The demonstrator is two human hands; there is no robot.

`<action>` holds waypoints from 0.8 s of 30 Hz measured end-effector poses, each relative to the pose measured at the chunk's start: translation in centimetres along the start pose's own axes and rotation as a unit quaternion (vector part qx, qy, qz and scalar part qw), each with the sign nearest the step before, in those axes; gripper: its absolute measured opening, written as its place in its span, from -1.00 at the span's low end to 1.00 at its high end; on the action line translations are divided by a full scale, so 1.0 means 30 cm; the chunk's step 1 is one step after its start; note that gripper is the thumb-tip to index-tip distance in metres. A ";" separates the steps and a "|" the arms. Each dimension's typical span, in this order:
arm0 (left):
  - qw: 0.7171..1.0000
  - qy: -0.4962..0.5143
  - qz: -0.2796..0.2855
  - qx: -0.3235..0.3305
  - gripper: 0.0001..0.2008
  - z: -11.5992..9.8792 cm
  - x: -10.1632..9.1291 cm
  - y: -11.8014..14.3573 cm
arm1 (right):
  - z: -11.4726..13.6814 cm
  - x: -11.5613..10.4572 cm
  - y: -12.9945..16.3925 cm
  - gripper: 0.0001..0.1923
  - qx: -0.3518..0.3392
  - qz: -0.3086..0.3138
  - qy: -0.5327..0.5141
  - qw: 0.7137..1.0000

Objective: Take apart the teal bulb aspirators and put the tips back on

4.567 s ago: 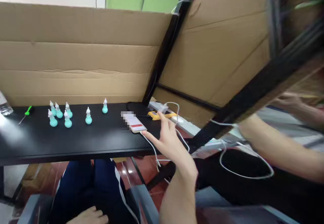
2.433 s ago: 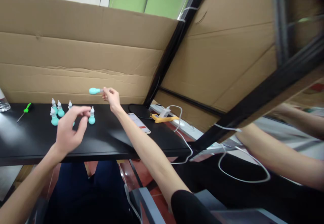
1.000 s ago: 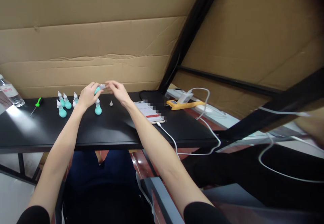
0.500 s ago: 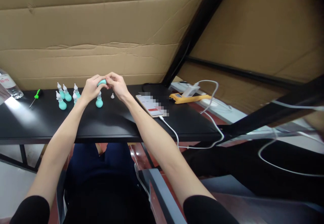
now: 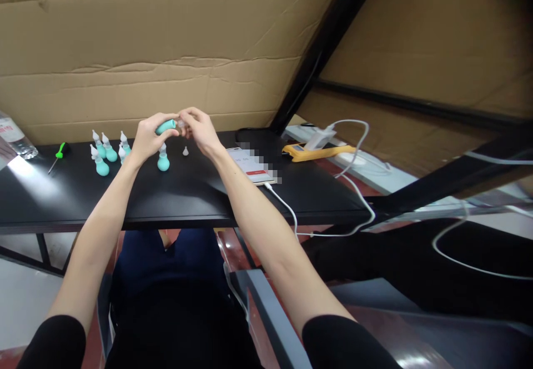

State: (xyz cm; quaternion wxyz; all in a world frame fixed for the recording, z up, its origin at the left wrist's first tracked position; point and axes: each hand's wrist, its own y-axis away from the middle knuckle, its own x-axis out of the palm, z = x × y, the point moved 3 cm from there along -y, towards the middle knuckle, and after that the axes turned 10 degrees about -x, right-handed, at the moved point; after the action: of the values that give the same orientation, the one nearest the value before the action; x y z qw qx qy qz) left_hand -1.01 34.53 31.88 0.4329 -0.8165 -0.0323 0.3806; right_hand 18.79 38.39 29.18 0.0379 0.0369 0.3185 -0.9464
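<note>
My left hand [image 5: 147, 136] is closed around a teal rubber bulb [image 5: 165, 127], held sideways above the table with its open neck facing right. Just beyond that neck, my right hand [image 5: 201, 130] pinches a small clear plastic piece [image 5: 180, 124]; whether it touches the bulb is hard to make out. Below my hands stands a teal bulb aspirator [image 5: 163, 161] with a clear top. A small white nozzle tip [image 5: 185, 151] lies to its right. Several assembled teal aspirators [image 5: 100, 166] with white tips stand left of my left wrist, one partly hidden behind it.
The black table [image 5: 179, 202] backs onto a cardboard wall. At its left are a green-handled screwdriver [image 5: 60, 153] and a water bottle [image 5: 16, 138]. A phone [image 5: 245, 163] with a white charging cable lies by my right forearm. Beyond sits a yellow device [image 5: 312, 153].
My right fingers have drawn slightly away from the bulb, so its open neck and the clear piece now show. The view has shifted slightly.
</note>
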 end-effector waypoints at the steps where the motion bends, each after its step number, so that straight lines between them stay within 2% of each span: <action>1: 1.000 -0.003 -0.005 0.001 -0.53 -0.005 -0.003 0.000 | -0.002 -0.020 0.002 -0.77 0.011 -0.016 0.092 0.996; 4: 0.999 -0.004 -0.031 -0.007 -0.53 -0.010 -0.008 0.001 | -0.015 -0.080 0.015 -0.86 0.068 -0.028 0.325 0.943; 6: 0.999 0.011 -0.050 -0.019 -0.52 -0.002 -0.010 0.002 | -0.030 -0.106 0.022 -0.84 0.116 0.004 0.398 0.910; 11: 0.992 0.088 -0.066 -0.060 -0.51 0.063 -0.007 -0.007 | -0.066 -0.111 0.026 -0.80 0.195 0.147 0.414 0.877; 13: 0.987 0.124 -0.056 -0.083 -0.54 0.105 0.000 -0.016 | -0.071 -0.105 0.023 -0.78 0.199 0.174 0.410 0.873; 16: 0.978 0.164 -0.042 -0.123 -0.64 0.162 0.019 -0.031 | -0.071 -0.107 0.017 -0.75 0.192 0.180 0.412 0.872; 18: 0.970 0.181 -0.034 -0.160 -0.68 0.187 0.036 -0.037 | -0.067 -0.112 0.012 -0.67 0.180 0.174 0.418 0.873; 20: 0.961 0.189 -0.035 -0.200 -0.69 0.200 0.051 -0.037 | -0.050 -0.114 0.003 -0.56 0.131 0.155 0.412 0.889; 22: 0.952 0.188 -0.045 -0.238 -0.69 0.205 0.060 -0.032 | -0.016 -0.104 -0.003 -0.52 0.032 0.125 0.372 0.919; 24: 0.945 0.182 -0.053 -0.265 -0.68 0.206 0.063 -0.021 | 0.025 -0.076 0.001 -0.61 -0.077 0.116 0.296 0.945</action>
State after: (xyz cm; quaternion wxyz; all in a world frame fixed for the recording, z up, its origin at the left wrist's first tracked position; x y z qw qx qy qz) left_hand -3.50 39.85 29.13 0.2191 -0.9543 -0.0952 0.1796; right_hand 21.02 38.01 29.97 0.0543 0.3488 0.3811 -0.8545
